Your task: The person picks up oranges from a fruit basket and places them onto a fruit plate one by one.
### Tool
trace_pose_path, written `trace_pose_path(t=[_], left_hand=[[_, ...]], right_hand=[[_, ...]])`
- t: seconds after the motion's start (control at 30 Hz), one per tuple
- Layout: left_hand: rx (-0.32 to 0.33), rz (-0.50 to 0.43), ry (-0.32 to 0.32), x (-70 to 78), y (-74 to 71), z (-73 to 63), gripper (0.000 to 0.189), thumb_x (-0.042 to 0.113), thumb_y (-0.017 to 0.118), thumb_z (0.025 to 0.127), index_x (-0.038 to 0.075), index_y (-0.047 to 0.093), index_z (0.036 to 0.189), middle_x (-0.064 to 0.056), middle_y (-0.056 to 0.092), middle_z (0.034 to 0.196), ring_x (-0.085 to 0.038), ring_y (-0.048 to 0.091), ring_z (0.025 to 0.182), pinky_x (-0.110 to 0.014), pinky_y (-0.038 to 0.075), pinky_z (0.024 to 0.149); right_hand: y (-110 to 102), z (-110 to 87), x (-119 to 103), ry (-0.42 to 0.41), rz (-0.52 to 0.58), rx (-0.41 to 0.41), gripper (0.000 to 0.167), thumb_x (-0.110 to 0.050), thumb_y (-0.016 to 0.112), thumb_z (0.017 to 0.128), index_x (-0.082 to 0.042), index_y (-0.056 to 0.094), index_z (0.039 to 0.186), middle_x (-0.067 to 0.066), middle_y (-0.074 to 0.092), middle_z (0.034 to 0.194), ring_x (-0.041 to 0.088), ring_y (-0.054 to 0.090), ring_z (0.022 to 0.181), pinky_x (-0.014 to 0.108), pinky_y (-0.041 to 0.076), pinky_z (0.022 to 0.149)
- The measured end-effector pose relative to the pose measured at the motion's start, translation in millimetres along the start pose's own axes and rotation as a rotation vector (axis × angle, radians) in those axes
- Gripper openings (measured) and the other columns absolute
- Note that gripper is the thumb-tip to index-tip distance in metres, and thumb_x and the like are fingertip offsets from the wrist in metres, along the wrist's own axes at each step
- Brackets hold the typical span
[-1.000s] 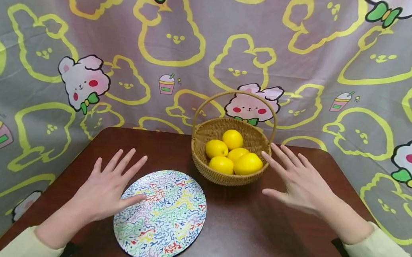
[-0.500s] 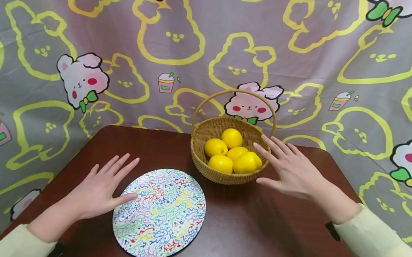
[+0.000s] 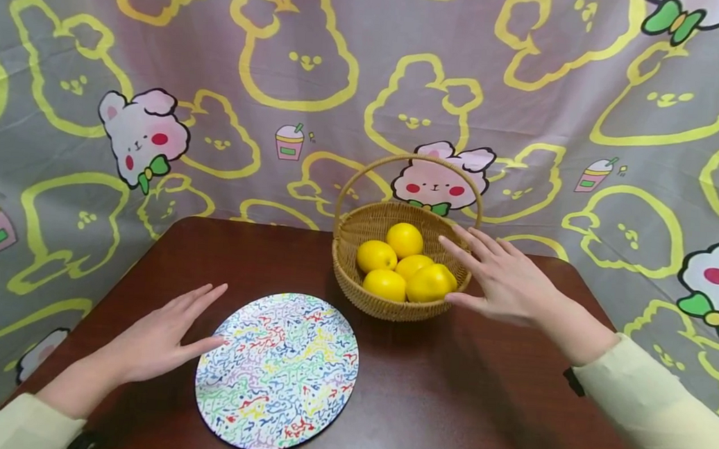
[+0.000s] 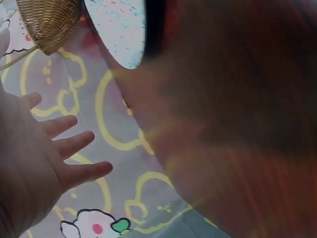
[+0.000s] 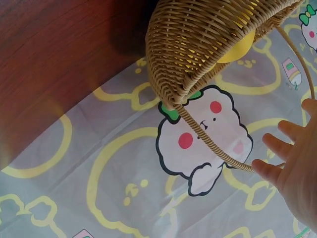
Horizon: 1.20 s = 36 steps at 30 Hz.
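Note:
A wicker basket [image 3: 394, 310] with a tall arched handle [image 3: 411, 157] holds several yellow lemons [image 3: 384, 285] at the back of the table. Over the basket's right rim hovers my right hand [image 3: 506, 280], fingers spread and nothing in it. In the right wrist view the basket [image 5: 198, 44] is seen from the side, my fingers [image 5: 270, 171] apart from its wall. A round board [image 3: 277, 372] with a multicoloured squiggle pattern lies at the front left. My left hand [image 3: 151, 339] is held above the board's left edge, its fingers straight and empty.
The dark red-brown table [image 3: 447, 397] carries the board and basket. A grey curtain [image 3: 340, 49] printed with yellow outlines and rabbit faces hangs close behind and along both sides.
My right hand has moved left and forward to the basket's rim. My left hand has shifted left and turned more on edge. Basket, lemons and board stay where they were.

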<state>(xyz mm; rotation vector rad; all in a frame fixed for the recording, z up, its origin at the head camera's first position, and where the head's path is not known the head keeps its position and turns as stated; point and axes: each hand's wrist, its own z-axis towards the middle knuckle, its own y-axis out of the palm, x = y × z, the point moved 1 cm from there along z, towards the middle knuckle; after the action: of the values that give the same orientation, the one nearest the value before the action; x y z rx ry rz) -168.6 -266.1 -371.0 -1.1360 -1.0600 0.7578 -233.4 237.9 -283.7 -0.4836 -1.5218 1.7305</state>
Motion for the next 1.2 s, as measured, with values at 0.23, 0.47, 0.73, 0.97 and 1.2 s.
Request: trace_pose_path(t=[0.23,0.47,0.73,0.97,1.2], left_hand=[[-0.072,-0.073,-0.037,-10.2,5.4,-2.5,0.085,0.062,0.058,0.088,0.023,0.022,0.155,-0.022,0.031,0.15,-0.046,0.033,0.133,-0.069,0.036,0.091],[-0.124,-0.197,-0.06,-20.6,12.2,-4.4,0.085,0.056,0.063,0.087,0.021,0.024,0.154,-0.021,0.034,0.15,-0.045,0.04,0.129,-0.066,0.039,0.09],[-0.198,-0.322,-0.076,-28.7,19.7,-1.3,0.082,0.047,0.071,0.086,0.019,0.029,0.151,-0.021,0.044,0.141,-0.038,0.05,0.119,-0.061,0.043,0.089],[-0.2,-0.403,-0.053,-38.8,26.7,1.1,0.079,0.038,0.075,0.085,0.015,0.034,0.149,-0.014,0.052,0.127,-0.029,0.054,0.109,-0.048,0.049,0.085],[-0.232,-0.466,0.017,-40.9,31.6,-0.1,0.072,0.034,0.073,0.087,0.011,0.039,0.146,-0.008,0.056,0.12,-0.026,0.054,0.102,-0.044,0.047,0.078]], right_hand=[[-1.7,6.1,3.1,-0.008,0.018,-0.016,0.085,-0.062,0.056,0.089,-0.017,0.025,0.155,0.014,0.018,0.159,0.037,0.025,0.14,0.057,0.027,0.106],[-2.1,10.6,4.8,-0.01,0.053,-0.011,0.084,-0.059,0.058,0.089,-0.017,0.026,0.155,0.015,0.021,0.158,0.037,0.027,0.14,0.056,0.027,0.106],[-2.0,11.2,10.3,0.059,0.133,-0.045,0.081,-0.058,0.054,0.092,-0.019,0.023,0.156,0.009,0.019,0.159,0.035,0.029,0.139,0.056,0.027,0.106],[2.1,11.2,16.5,0.093,0.156,-0.061,0.082,-0.059,0.054,0.092,-0.019,0.022,0.156,0.01,0.02,0.159,0.036,0.029,0.138,0.056,0.027,0.107],[4.8,15.2,22.4,0.151,0.235,-0.074,0.078,-0.049,0.059,0.093,-0.02,0.023,0.156,0.013,0.025,0.157,0.039,0.03,0.138,0.058,0.028,0.105]])
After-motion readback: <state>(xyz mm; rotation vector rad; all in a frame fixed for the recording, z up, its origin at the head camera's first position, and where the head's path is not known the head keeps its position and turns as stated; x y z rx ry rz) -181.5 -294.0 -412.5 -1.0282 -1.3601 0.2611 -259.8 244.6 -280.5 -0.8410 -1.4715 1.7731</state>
